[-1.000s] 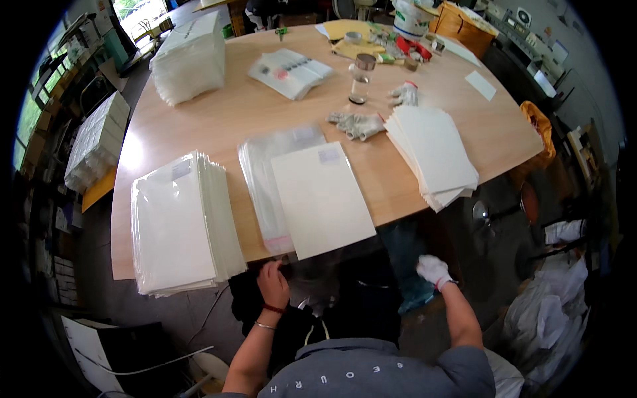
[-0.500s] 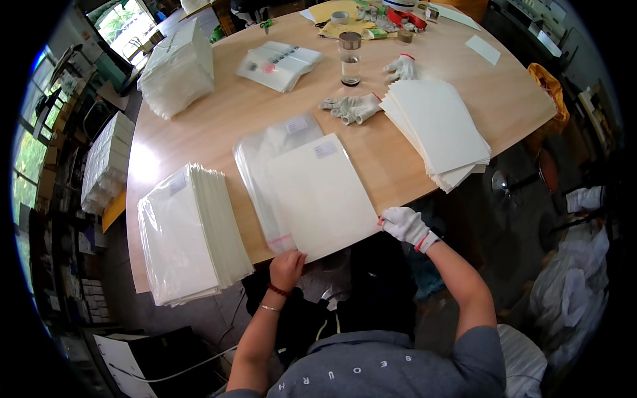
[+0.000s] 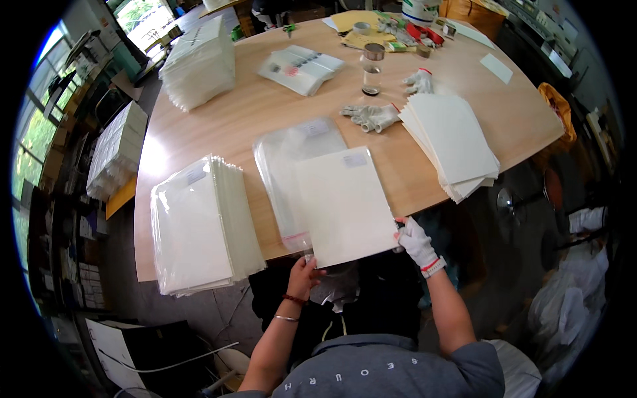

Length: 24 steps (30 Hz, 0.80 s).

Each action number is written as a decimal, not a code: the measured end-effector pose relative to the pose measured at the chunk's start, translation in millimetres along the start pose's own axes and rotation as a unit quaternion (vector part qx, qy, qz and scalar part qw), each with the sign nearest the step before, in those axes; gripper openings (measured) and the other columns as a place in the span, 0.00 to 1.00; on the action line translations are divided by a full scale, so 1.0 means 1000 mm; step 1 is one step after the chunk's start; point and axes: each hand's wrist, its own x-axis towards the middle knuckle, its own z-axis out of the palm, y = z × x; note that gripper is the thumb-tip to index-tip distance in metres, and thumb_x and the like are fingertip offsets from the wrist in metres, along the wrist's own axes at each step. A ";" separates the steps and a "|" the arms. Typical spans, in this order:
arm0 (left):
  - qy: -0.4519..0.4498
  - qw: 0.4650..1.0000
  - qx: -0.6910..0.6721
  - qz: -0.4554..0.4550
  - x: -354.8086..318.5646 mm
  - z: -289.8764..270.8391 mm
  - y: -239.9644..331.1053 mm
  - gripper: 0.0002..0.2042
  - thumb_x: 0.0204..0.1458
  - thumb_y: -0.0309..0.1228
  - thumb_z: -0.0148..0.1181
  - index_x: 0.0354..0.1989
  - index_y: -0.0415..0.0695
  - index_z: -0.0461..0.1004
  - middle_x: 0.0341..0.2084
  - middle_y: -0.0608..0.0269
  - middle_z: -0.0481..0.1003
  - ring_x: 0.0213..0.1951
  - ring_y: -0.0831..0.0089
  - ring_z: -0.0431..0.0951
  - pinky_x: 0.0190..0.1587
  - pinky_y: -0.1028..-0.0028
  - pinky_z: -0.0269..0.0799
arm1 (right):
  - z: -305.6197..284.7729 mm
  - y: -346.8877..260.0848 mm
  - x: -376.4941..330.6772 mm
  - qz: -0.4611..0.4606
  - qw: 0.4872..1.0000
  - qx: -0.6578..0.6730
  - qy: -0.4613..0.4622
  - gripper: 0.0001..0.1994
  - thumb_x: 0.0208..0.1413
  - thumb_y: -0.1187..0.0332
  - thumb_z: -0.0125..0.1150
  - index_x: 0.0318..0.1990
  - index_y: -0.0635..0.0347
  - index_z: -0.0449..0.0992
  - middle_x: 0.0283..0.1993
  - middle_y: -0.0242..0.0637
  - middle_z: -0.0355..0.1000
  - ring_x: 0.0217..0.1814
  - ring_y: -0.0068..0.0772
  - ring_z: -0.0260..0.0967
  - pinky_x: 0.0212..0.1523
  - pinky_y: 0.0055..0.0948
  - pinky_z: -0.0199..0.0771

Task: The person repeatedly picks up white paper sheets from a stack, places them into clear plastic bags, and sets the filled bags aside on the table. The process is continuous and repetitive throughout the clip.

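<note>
A cream sheet in a clear plastic sleeve [image 3: 345, 205] lies over the right part of a stack of clear plastic bags [image 3: 277, 166]; its near end juts past the table edge. Bare but for a bracelet and a bangle at the wrist, my left hand [image 3: 304, 277] pinches the sleeve's near left corner. My right hand [image 3: 417, 244], in a white glove with bare fingertips, grips the near right corner. To the left is a pile of filled sleeves [image 3: 192, 229]. A fanned stack of loose cream sheets [image 3: 451, 142] rests on the right.
White gloves [image 3: 371, 117] and a clear jar [image 3: 371, 73] stand beyond the sheet. Farther back are a packet of printed bags [image 3: 302, 68], a tall bag stack [image 3: 199, 66], tape rolls [image 3: 361, 28] and green scissors [image 3: 289, 28]. The wooden table [image 3: 219, 129] has a curved right edge.
The view has shifted, so the table things appear farther right. My left hand has gone from a curled fist to a pinch at the corner; my right fingers have stretched along the right corner.
</note>
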 end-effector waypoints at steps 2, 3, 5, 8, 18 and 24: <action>-0.028 0.996 0.059 0.060 -0.002 0.001 0.005 0.12 0.51 0.36 0.52 0.40 0.43 0.66 0.29 0.67 0.72 0.26 0.80 0.74 0.21 0.84 0.64 | -0.007 0.013 -0.007 -0.043 0.995 -0.086 -0.035 0.20 0.49 0.78 0.49 0.52 0.68 0.59 0.28 0.30 0.66 0.28 0.16 0.63 0.33 0.18 0.68; -0.035 0.991 0.091 0.094 -0.004 -0.001 0.011 0.11 0.51 0.35 0.53 0.39 0.42 0.66 0.28 0.68 0.71 0.25 0.81 0.73 0.21 0.84 0.63 | 0.001 0.023 -0.010 -0.069 0.997 0.007 -0.030 0.18 0.48 0.80 0.47 0.49 0.67 0.62 0.31 0.31 0.68 0.33 0.17 0.64 0.36 0.17 0.67; -0.049 0.978 0.091 0.180 -0.033 0.001 0.040 0.09 0.50 0.28 0.54 0.37 0.38 0.66 0.22 0.69 0.69 0.21 0.84 0.68 0.22 0.83 0.65 | 0.022 0.025 -0.018 -0.060 0.997 -0.048 -0.031 0.16 0.48 0.81 0.45 0.47 0.67 0.65 0.34 0.33 0.69 0.35 0.18 0.65 0.36 0.17 0.66; -0.017 0.921 0.227 0.316 -0.088 -0.027 0.089 0.04 0.49 0.24 0.53 0.30 0.36 0.66 0.18 0.67 0.66 0.21 0.83 0.68 0.23 0.82 0.65 | 0.073 0.004 -0.021 -0.151 0.979 -0.096 -0.096 0.14 0.48 0.79 0.47 0.44 0.67 0.68 0.32 0.32 0.68 0.32 0.17 0.64 0.34 0.17 0.66; 0.474 0.508 0.641 0.326 -0.152 -0.243 0.153 0.14 0.45 0.26 0.52 0.42 0.39 0.67 0.45 0.50 0.66 0.47 0.60 0.66 0.48 0.63 0.61 | 0.301 -0.101 -0.010 -0.246 0.908 -0.133 -0.312 0.15 0.50 0.67 0.52 0.42 0.69 0.70 0.34 0.47 0.72 0.34 0.33 0.71 0.37 0.27 0.69; 0.392 0.537 0.688 0.291 -0.110 -0.189 0.164 0.25 0.49 0.32 0.48 0.57 0.45 0.55 0.61 0.54 0.47 0.62 0.54 0.45 0.54 0.43 0.44 | 0.293 -0.079 -0.007 -0.265 0.903 -0.016 -0.337 0.10 0.51 0.73 0.48 0.37 0.71 0.71 0.31 0.44 0.72 0.31 0.27 0.69 0.34 0.23 0.68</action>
